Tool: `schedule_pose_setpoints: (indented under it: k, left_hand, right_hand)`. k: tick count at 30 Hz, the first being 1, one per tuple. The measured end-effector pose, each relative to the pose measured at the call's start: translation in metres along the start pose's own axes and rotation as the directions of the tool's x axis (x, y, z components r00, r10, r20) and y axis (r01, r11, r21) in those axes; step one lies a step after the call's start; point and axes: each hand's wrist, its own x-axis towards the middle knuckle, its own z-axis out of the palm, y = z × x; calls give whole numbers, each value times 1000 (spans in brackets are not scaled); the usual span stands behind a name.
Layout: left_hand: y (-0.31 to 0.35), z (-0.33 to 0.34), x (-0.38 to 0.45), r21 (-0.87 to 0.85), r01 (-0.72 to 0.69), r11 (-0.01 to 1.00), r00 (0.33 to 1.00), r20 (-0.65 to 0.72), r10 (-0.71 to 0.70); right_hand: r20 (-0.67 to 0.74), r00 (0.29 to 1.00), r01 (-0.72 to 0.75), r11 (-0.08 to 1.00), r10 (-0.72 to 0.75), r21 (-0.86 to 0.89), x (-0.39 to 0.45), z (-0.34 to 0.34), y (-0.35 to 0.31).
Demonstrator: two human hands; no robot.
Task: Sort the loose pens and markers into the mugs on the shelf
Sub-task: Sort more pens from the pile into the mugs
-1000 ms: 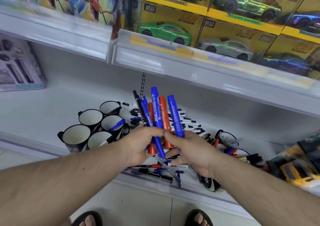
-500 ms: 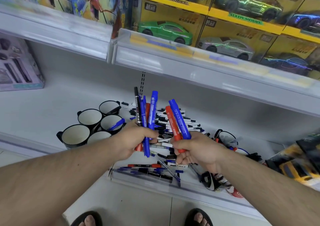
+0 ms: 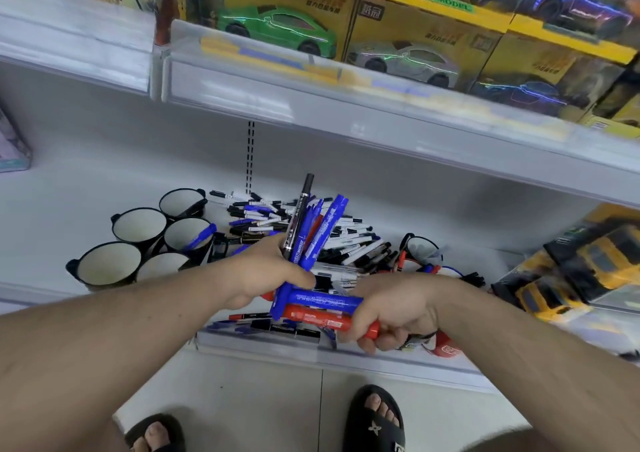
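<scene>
Markers: left hand (image 3: 266, 271) grips upright bunch (image 3: 308, 230); right hand (image 3: 391, 309) grips blue-and-red pair (image 3: 322, 308); boxes (image 3: 440, 0) read "ALLOY MODEL".

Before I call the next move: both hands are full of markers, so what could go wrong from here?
1. The left hand grips a splayed bunch of blue, red and black markers; one might slip out.
2. The right hand holds a thick blue marker and thick red marker crosswise, awkward for dropping into the black white-lined mugs.
</scene>
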Motion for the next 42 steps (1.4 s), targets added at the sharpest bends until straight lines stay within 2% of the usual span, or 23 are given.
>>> schedule_pose_setpoints:
  k: [6,9,12,15,18,20,25,29,33,38,42]
  left_hand:
    - [14,25,6,-155,106,982,989,120,-88]
    - [24,38,9,-175,153,973,980,152,-127]
    - [27,49,11,-173,170,970,977,158,-143]
    - [26,56,13,-186,180,966,978,141,-155]
    - [23,54,16,-211,173,962,982,113,-152]
    - [21,48,17,-206,159,965,986,85,-144]
    - [14,17,12,-209,130,969,991,-4,-133]
    - [6,-30,-1,-187,110,976,986,-103,-131]
    - [-9,-84,-17,-171,93,981,973,-191,-126]
    - [-19,-146,-38,-96,93,991,936,-330,-120]
    - [-27,-184,-49,-98,97,990,898,-421,-130]
  right_hand:
    - [-6,992,125,973,-126,194,-37,-41,21]
    - [-25,983,181,943,-182,280,-53,-57,33]
    - [-139,962,272,870,-235,411,-57,-63,44]
    - [-308,922,361,808,-234,465,-47,-64,51]
    - [-485,849,447,772,-207,452,-37,-64,49]
    - [-553,807,496,748,-209,441,-32,-63,43]
    - [-589,756,574,721,-285,388,-20,-58,22]
    - [-654,696,577,773,-297,263,-7,-51,4]
    - [-695,656,579,787,-295,213,19,-41,-20]
    - [-770,551,645,750,-323,147,63,-24,-71]
    - [-772,509,642,765,-382,45,95,-9,-109]
